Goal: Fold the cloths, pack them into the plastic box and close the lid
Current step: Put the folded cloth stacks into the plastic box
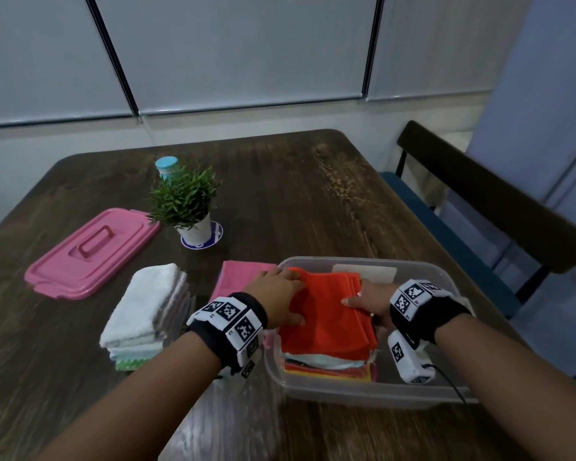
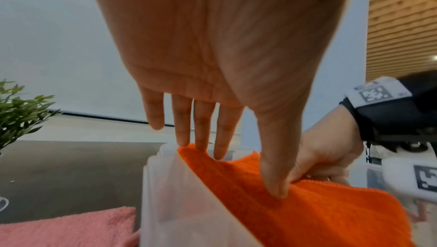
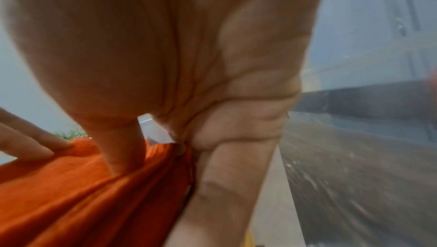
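Pressing down with straight fingers (image 2: 203,138) of the left hand (image 1: 276,296) on the folded orange cloth (image 1: 326,314), thumb laid flat on its top, nothing curled around it. Pinching the same cloth at its 3 o'clock edge with the right hand (image 1: 371,302): thumb on top, fingers (image 3: 224,185) curled under the fold, as the right wrist view shows. Lying on top of a stack of folded cloths (image 1: 330,366) inside the clear plastic box (image 1: 353,392), white, red and yellow edges showing beneath the orange. Sitting at 5 o'clock on the dark wooden worktop (image 1: 296,194), the box open, with a pale card or label (image 1: 369,271) against its far wall. Resting flat just beside the box at its 9 o'clock, a pink cloth (image 1: 236,277), partly hidden by the left wrist. Further toward 9 o'clock, a pile of folded white and pale cloths (image 1: 147,307), apart from the box. Lying at 10 o'clock, well apart from the box, the pink lid (image 1: 94,251), handle up. Standing near the lid's far corner, a small potted plant (image 1: 187,201) on a round coaster (image 1: 217,234), with a blue-capped bottle (image 1: 166,165) behind it. At 2 o'clock past the worktop edge, a dark chair (image 1: 479,194) with a blue seat.
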The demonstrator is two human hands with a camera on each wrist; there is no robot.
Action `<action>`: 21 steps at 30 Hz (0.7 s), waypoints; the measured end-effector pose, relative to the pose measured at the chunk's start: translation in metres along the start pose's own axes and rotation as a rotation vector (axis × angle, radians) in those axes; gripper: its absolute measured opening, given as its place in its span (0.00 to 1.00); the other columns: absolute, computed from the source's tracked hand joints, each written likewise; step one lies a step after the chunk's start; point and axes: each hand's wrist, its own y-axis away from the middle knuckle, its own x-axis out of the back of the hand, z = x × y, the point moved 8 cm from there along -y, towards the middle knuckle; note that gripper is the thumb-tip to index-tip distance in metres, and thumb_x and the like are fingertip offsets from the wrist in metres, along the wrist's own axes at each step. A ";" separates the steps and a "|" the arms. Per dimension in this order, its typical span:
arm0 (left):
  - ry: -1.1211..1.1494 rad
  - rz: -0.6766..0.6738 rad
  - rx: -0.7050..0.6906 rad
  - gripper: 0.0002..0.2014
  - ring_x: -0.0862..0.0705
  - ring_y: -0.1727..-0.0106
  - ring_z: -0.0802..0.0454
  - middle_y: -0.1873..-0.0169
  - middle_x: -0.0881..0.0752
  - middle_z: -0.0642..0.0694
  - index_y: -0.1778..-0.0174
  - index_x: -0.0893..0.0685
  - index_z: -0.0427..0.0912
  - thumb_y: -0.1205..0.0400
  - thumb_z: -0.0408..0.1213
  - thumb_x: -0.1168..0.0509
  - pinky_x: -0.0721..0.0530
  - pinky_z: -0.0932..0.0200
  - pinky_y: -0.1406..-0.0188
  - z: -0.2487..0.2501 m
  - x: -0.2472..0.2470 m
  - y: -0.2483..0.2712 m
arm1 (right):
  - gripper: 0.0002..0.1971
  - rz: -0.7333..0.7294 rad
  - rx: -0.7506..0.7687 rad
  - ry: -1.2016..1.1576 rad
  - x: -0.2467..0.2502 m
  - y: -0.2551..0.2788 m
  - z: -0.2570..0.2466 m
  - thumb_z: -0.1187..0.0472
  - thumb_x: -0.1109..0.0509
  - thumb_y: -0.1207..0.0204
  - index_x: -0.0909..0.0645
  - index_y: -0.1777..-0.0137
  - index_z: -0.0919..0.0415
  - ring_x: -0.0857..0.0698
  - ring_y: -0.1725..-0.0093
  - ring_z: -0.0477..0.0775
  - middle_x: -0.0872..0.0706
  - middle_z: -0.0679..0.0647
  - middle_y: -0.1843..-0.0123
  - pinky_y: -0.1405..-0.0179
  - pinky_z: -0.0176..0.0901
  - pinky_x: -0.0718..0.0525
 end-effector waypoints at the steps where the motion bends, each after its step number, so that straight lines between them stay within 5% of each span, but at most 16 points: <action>1: -0.010 -0.019 0.004 0.36 0.38 0.20 0.44 0.19 0.38 0.48 0.20 0.35 0.48 0.22 0.56 0.33 0.41 0.46 0.21 0.000 -0.002 0.000 | 0.36 0.038 -0.021 0.125 0.005 0.005 -0.002 0.47 0.31 0.21 0.42 0.19 0.61 0.24 0.27 0.62 0.24 0.60 0.26 0.27 0.58 0.28; 4: -0.021 -0.048 0.023 0.38 0.38 0.20 0.45 0.18 0.38 0.48 0.20 0.34 0.48 0.23 0.58 0.32 0.41 0.46 0.20 -0.003 -0.002 0.000 | 0.43 0.177 0.022 0.403 0.024 0.014 -0.016 0.41 0.29 0.25 0.46 0.20 0.60 0.21 0.33 0.59 0.24 0.59 0.28 0.33 0.56 0.22; 7: -0.049 -0.049 0.015 0.38 0.34 0.22 0.46 0.20 0.35 0.47 0.21 0.33 0.46 0.24 0.59 0.32 0.37 0.48 0.21 -0.003 0.003 -0.001 | 0.40 0.285 0.252 0.621 0.028 0.032 -0.053 0.38 0.28 0.29 0.40 0.24 0.55 0.25 0.31 0.58 0.31 0.55 0.27 0.35 0.57 0.22; 11: -0.119 0.013 -0.019 0.34 0.30 0.29 0.46 0.26 0.29 0.46 0.22 0.30 0.46 0.22 0.56 0.32 0.28 0.51 0.31 0.011 0.015 -0.002 | 0.39 0.183 0.466 0.827 0.003 0.049 -0.077 0.36 0.30 0.28 0.38 0.23 0.55 0.32 0.27 0.56 0.36 0.53 0.26 0.33 0.52 0.27; 18: -0.292 -0.219 0.033 0.35 0.29 0.28 0.42 0.27 0.31 0.42 0.25 0.28 0.45 0.25 0.55 0.27 0.23 0.47 0.39 0.022 -0.004 -0.014 | 0.52 0.052 0.308 1.025 -0.020 0.025 -0.045 0.34 0.30 0.29 0.53 0.15 0.57 0.51 0.16 0.61 0.55 0.57 0.14 0.19 0.59 0.42; 21: -0.373 -0.258 0.029 0.35 0.28 0.29 0.41 0.28 0.28 0.41 0.26 0.26 0.44 0.26 0.56 0.27 0.26 0.46 0.33 0.024 -0.009 -0.020 | 0.54 0.044 0.264 1.097 -0.025 0.020 -0.041 0.33 0.32 0.28 0.60 0.14 0.58 0.54 0.16 0.62 0.59 0.59 0.14 0.19 0.60 0.46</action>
